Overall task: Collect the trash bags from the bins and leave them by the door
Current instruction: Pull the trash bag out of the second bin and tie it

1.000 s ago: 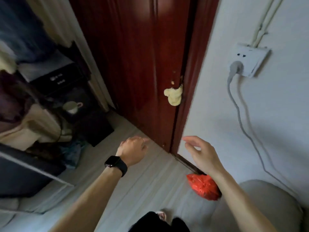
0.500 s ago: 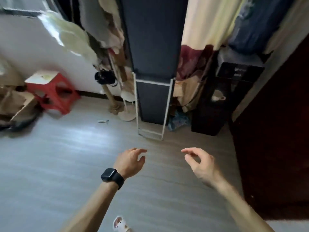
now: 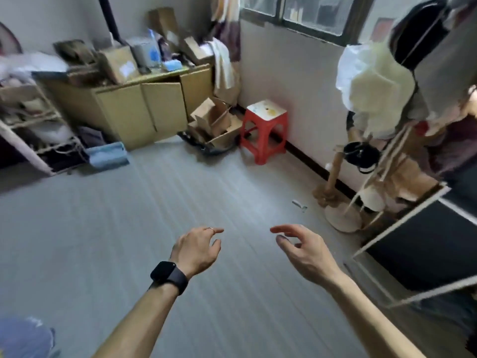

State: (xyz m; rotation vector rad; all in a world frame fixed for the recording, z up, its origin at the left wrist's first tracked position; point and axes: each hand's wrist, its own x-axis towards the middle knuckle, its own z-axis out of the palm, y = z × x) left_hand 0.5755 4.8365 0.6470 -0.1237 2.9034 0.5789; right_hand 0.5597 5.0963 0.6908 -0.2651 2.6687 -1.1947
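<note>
Facing: the window [image 3: 309, 11] wall of a room, bare grey floor [image 3: 116, 228] between the person and the clutter.
Left hand [image 3: 196, 250]: out in front above the floor, fingers loosely curled, holding nothing; watch [image 3: 169, 276] on the wrist.
Right hand [image 3: 307, 254]: same height, near the left, thumb and fingers half spread, nothing in it either.
Why hands so: prob. kept free and ready to grab a bag; both hang mid-air, touching nothing.
Trash bags: none I can make out in view. No bin plain to see, no door in shot.
Maybe: dark thing [image 3: 198, 144] on the floor under the cardboard boxes [image 3: 214, 122], left of the red stool [image 3: 265, 130]. Could be a bag or a tray, too blurred to tell.
Bag direction / long axis: can't say, since no bag shows.
Boxes: tipped open on the floor by the cabinet [image 3: 144, 109] corner, looks like dumped waste, not storage.
Right side: coat stand [image 3: 333, 171] hung w/ clothes; black panel in a white frame [image 3: 426, 244] nearer the person.
Bottom left: pale blue blur [image 3: 23, 337], can't tell what.
Step, my guess: hunting for a bin w/ a bag to collect.
Next needs: walk toward the clutter, check the corner by the stool.
</note>
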